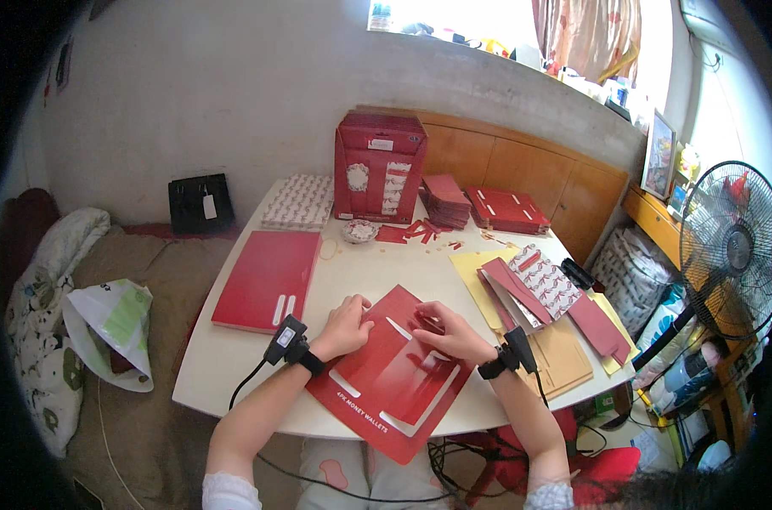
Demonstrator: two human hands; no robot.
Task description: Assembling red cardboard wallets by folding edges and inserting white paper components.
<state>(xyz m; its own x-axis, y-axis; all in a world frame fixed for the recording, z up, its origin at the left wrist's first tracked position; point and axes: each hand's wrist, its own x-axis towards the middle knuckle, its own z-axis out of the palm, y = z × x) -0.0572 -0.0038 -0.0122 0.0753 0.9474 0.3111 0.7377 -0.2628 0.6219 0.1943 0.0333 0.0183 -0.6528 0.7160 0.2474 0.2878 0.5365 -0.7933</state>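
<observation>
A large red printed card sleeve [335, 387] lies slanted at the table's near edge, its lower corner reaching past the edge. On it rests a smaller glossy red panel [394, 361], with white slots showing beside it. My left hand [343, 327] is at the sleeve's upper left edge, fingers loosely bent, thumb apart, holding nothing. Over the sleeve's upper right part, my right hand [454, 333] has its fingers curled. A dark red bit shows between its thumb and fingers; what it is, I cannot make out. Both wrists wear black strapped devices.
A red stack [262, 285] stands left, a patterned stack [299, 201] behind it. A red display box [380, 170] rises at the back near small red scraps [424, 229] and a red pile [509, 210]. Patterned wallets [547, 285] and tan envelopes [560, 361] lie right, near a fan [730, 246].
</observation>
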